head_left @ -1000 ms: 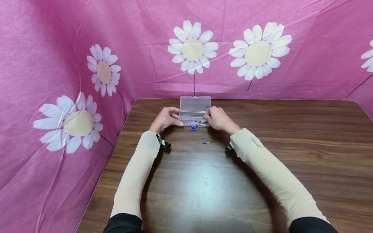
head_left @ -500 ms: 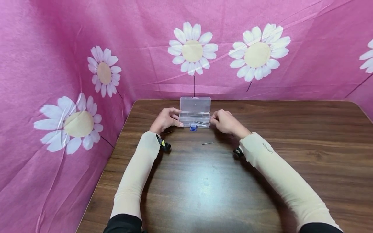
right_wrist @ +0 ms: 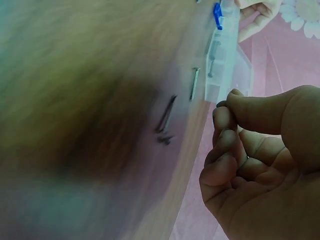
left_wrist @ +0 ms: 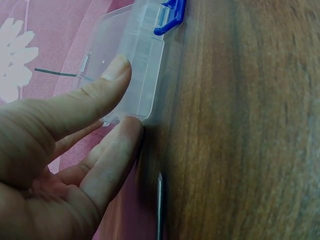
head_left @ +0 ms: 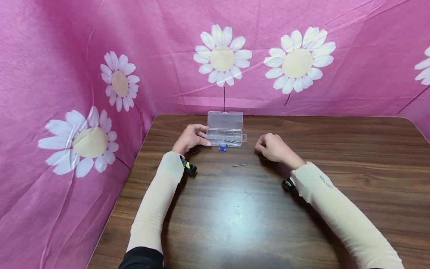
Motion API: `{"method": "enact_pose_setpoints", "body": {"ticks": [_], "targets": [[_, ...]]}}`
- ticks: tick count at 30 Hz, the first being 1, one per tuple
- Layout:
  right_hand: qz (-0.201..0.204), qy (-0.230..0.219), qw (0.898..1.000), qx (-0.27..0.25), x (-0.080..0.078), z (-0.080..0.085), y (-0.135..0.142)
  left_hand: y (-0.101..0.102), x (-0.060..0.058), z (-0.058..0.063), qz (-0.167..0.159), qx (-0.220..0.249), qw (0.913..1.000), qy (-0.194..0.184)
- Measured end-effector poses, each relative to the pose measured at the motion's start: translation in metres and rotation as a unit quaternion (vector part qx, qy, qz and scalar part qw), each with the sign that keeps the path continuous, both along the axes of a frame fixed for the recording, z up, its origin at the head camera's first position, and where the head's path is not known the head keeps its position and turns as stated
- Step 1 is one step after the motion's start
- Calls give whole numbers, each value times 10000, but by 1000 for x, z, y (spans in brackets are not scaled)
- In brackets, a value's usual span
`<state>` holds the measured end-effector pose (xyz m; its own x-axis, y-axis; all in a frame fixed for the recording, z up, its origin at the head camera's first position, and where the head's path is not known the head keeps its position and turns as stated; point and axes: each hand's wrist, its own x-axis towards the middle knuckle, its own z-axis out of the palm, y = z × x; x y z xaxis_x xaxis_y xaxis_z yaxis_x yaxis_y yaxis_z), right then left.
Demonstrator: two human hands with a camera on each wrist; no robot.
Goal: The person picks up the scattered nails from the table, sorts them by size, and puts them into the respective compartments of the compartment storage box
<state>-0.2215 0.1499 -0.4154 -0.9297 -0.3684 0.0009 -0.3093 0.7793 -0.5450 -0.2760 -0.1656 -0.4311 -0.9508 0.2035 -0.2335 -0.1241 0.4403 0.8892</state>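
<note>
The left hand [head_left: 191,137] pinches the box [head_left: 225,120], but the right hand [head_left: 274,147] has its fingers [right_wrist: 222,122] together, so reaching down like that might bump nails [right_wrist: 195,84] away.

Left grip [left_wrist: 72,175] on clear plastic box [left_wrist: 145,75], blue latch [left_wrist: 172,19], probably a nail [left_wrist: 159,210] on wooden table [left_wrist: 240,125]

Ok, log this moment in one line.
left hand: holds clear box; lid: open; right hand: apart from box; nails: in box, on table

Tabletop [head_left: 236,213] glare, right wrist view seemingly blurred
</note>
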Motion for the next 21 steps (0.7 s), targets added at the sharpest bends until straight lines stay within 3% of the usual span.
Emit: {"method": "enact_pose_setpoints", "body": {"ticks": [10,21], "targets": [[-133,-48,9997,223,12,-9,22,-1,-1,-1,12,44,10000,28],[-207,-20,9983,541,18,-13,28,0,1,2,-78,171,9998,49]]}}
